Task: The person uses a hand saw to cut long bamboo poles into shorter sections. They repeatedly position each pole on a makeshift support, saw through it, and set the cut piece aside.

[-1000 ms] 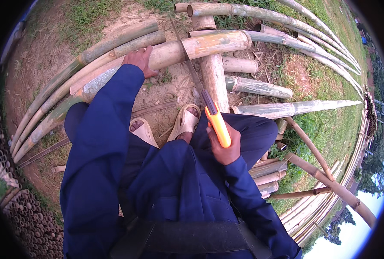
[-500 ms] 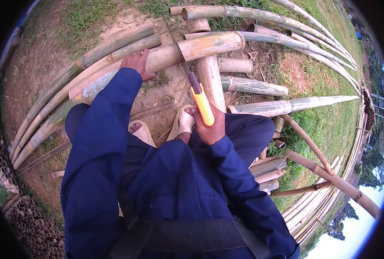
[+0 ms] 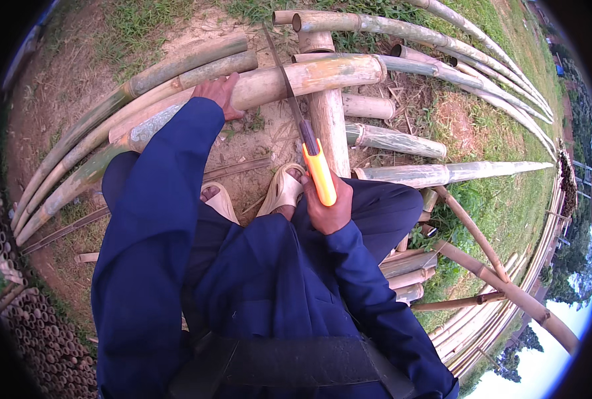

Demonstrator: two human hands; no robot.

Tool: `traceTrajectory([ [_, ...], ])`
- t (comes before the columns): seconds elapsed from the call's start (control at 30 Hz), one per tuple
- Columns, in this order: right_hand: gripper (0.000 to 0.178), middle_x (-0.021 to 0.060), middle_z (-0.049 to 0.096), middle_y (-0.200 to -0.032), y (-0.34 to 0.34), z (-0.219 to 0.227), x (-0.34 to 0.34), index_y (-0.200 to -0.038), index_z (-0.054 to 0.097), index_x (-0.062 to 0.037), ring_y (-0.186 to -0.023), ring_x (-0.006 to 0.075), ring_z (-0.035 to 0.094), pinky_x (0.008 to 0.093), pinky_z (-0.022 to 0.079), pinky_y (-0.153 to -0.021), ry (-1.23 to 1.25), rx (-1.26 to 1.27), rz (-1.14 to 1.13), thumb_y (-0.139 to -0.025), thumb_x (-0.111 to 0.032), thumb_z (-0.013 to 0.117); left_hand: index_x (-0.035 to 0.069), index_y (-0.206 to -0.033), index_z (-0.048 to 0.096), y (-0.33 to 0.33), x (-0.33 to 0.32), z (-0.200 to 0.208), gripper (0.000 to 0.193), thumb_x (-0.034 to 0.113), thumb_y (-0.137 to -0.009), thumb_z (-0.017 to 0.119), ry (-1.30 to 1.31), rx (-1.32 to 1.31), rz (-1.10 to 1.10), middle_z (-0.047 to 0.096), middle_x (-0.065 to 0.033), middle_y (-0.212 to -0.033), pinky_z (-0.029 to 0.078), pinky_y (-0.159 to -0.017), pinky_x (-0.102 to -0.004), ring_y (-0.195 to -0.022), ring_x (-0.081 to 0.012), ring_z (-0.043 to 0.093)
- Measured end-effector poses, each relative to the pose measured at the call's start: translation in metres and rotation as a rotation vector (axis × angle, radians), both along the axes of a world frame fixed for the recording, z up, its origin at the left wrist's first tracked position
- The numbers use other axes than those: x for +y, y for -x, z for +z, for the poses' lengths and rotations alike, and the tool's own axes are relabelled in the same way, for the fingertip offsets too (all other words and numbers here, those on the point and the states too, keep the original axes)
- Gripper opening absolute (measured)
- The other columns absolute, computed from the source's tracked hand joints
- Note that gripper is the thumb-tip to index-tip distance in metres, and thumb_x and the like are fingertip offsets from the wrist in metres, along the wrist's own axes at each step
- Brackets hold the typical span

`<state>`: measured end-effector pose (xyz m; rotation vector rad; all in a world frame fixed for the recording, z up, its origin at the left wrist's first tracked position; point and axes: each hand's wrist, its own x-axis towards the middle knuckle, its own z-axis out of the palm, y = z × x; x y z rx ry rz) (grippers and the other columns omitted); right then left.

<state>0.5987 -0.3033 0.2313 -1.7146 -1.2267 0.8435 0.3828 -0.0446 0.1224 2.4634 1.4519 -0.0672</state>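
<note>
A thick, pale bamboo pole (image 3: 336, 74) lies slantwise in front of me, its cut end to the right. My left hand (image 3: 217, 94) grips it from above, left of the saw. In my closed right hand (image 3: 332, 211) is the orange-and-yellow handle of a handsaw (image 3: 318, 174), above my right thigh. Its long, dark blade crosses the pole, tip pointing away from me; the depth of any cut cannot be made out. Under the pole's right part, a shorter bamboo post (image 3: 328, 130) lies crosswise.
Two thinner bamboo poles (image 3: 120, 100) run beyond the held one at left. Several poles (image 3: 402, 25) lie at upper right, with short bamboo pieces (image 3: 399, 141) nearer. My sandalled feet (image 3: 284, 189) are below the pole. A bamboo frame (image 3: 509, 286) stands at right; stacked bamboo (image 3: 50, 339) sits lower left.
My right hand has drawn the saw slightly toward me, its blade still across the pole. The left hand keeps its hold on the bamboo. The view has shifted a little.
</note>
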Motion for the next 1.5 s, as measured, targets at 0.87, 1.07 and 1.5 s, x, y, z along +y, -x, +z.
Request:
traceTrajectory([
  [0.87,0.025,0.0159,0.075,-0.086,-0.003,0.023,0.02,-0.114,0.07,0.0032,-0.078,0.0204,0.074,0.0314,0.055,-0.074,0.132,0.008,0.035,-0.092,-0.007,0.074,0.01,-0.132,0.049,-0.001,-0.023,-0.009,0.088,0.047,-0.065,0.092,-0.266,-0.024,-0.013,0.064,-0.0136,-0.111,0.05,-0.095,-0.0412,-0.103,-0.0327,0.067],
  [1.07,0.026,0.0132,0.073,-0.084,-0.001,0.024,0.004,-0.117,0.07,0.0031,-0.078,0.0193,0.072,0.0319,0.055,-0.074,0.032,0.063,0.029,-0.093,-0.006,0.073,0.011,-0.133,0.049,0.002,-0.032,-0.011,0.092,0.044,-0.061,0.095,-0.315,0.015,-0.025,0.062,-0.0113,-0.107,0.049,-0.091,-0.0413,-0.1,-0.0295,0.065],
  [1.5,0.017,0.0128,0.066,-0.074,-0.003,-0.012,0.047,-0.1,0.068,0.0034,-0.066,0.0177,0.062,0.0346,0.051,-0.065,0.025,0.062,0.04,-0.092,-0.01,0.074,0.01,-0.134,0.048,-0.005,-0.027,-0.003,0.094,0.052,-0.062,0.092,-0.213,0.033,0.059,0.06,-0.0118,-0.118,0.047,-0.098,-0.0401,-0.105,-0.0321,0.064],
])
